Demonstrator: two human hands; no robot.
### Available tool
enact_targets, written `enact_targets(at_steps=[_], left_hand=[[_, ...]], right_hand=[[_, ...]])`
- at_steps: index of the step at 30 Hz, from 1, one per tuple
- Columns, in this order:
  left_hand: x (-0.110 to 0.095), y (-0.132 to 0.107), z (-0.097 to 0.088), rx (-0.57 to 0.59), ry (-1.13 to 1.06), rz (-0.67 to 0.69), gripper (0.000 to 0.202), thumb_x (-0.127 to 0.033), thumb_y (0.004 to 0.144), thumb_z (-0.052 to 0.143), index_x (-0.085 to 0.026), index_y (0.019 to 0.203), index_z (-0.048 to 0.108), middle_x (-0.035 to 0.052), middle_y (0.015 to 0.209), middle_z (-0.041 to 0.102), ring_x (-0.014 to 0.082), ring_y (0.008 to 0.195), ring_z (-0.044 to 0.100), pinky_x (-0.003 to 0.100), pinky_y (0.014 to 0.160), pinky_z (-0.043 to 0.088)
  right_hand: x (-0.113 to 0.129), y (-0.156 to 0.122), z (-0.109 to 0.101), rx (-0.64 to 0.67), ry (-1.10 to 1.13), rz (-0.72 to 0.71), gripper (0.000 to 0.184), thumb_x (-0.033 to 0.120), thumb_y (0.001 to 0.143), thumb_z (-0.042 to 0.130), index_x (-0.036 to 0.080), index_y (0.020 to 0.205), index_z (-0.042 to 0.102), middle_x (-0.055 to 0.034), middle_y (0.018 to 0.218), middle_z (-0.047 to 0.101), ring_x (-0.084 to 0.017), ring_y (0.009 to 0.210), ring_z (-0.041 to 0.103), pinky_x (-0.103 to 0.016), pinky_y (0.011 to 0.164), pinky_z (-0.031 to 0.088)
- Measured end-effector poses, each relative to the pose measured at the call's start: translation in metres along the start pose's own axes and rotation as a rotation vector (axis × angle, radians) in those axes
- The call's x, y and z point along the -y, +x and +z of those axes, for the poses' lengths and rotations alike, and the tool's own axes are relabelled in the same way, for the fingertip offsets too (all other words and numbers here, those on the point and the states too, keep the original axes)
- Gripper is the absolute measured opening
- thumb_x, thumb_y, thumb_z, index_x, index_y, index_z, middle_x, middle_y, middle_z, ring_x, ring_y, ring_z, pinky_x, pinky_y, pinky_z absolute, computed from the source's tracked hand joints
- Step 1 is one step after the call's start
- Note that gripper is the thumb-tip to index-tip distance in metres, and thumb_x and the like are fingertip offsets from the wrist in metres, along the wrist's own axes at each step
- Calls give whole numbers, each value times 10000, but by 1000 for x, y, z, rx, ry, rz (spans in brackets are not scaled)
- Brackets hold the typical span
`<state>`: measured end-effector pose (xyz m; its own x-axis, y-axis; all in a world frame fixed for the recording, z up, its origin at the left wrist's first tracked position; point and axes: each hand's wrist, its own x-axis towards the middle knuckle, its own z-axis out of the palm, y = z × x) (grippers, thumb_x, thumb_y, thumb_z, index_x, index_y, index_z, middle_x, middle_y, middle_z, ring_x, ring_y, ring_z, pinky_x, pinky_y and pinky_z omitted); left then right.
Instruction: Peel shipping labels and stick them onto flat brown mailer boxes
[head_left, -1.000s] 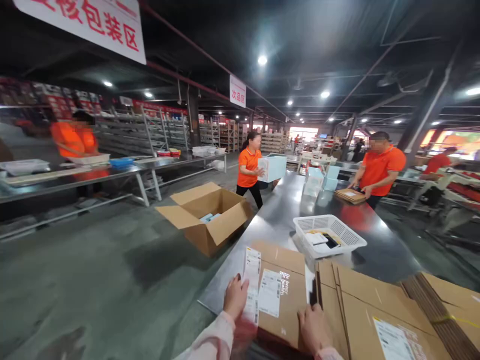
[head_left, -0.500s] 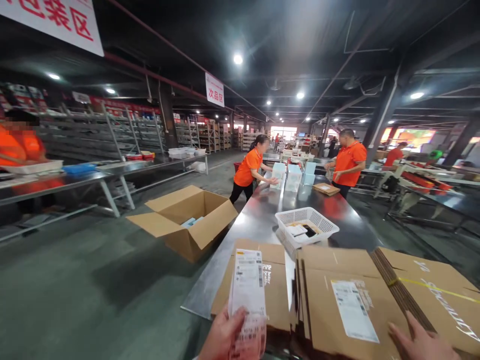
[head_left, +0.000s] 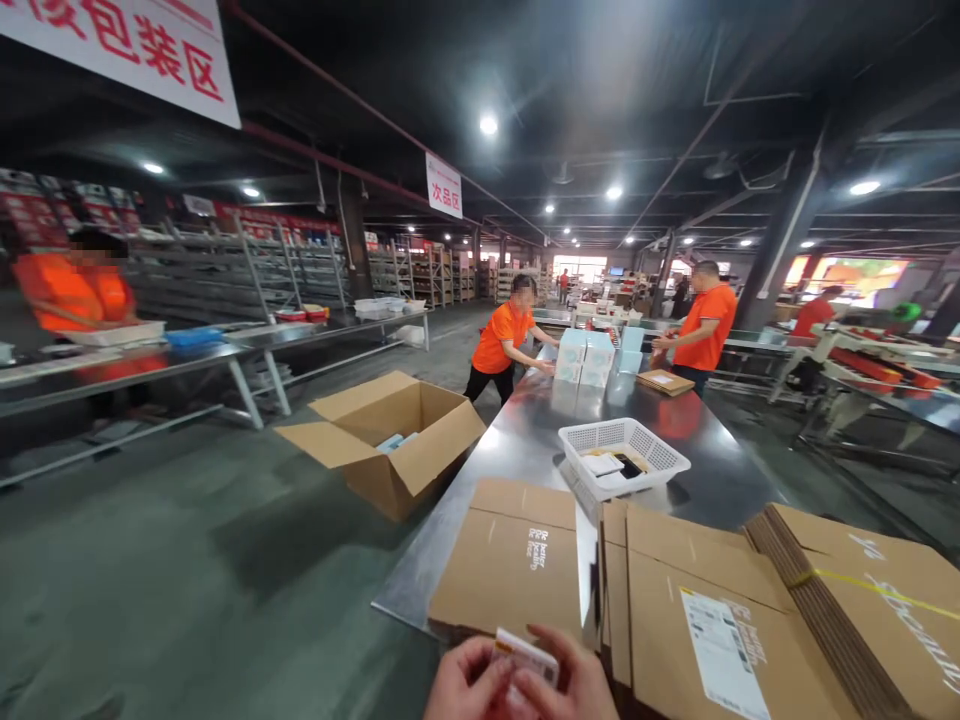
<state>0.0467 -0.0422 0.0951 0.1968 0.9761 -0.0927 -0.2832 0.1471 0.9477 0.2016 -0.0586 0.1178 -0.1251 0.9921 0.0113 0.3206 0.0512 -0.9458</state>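
Note:
Both my hands meet at the bottom edge of the head view. My left hand and my right hand are closed together on a strip of white shipping labels, held low in front of me. Just beyond them a flattened cardboard box lies on the metal table. To its right sits a stack of flat cartons, the top one bearing a printed label.
A white plastic basket with small items stands further up the table. An open cardboard box sits on the floor at left. Two people in orange shirts work at the table's far end beside pale blue boxes.
The labels, held upright over the flat box by my left hand, have come down toward me. My right hand left the carton stack and joined the left on the labels.

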Motion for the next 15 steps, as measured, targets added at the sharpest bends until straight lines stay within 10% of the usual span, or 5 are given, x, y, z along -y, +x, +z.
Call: enact_targets(at_steps=[5, 10, 15], left_hand=[[16, -5, 7, -214, 4, 79, 533, -660, 542, 705, -141, 560, 583, 20, 539, 600, 143, 566, 523, 246, 579, 422], [11, -1, 8, -411, -22, 27, 595, -702, 488, 697, -191, 458, 393, -58, 422, 399, 90, 458, 383, 212, 454, 342], [17, 13, -7, -93, -140, -89, 558, -530, 471, 814, -113, 815, 675, 85, 769, 692, 224, 741, 624, 302, 697, 489]], right_hand=[[30, 14, -5, 9, -304, -54, 314, 435, 767, 569, 183, 714, 748, -63, 665, 703, -215, 638, 622, -273, 587, 453], [23, 25, 8, 36, -146, 13, 286, 423, 739, 614, 170, 701, 741, -55, 660, 702, -206, 647, 627, -262, 579, 461], [0, 90, 4, -98, -327, -101, 161, 287, 732, 616, 160, 686, 705, -88, 861, 662, -199, 824, 623, -274, 728, 494]])
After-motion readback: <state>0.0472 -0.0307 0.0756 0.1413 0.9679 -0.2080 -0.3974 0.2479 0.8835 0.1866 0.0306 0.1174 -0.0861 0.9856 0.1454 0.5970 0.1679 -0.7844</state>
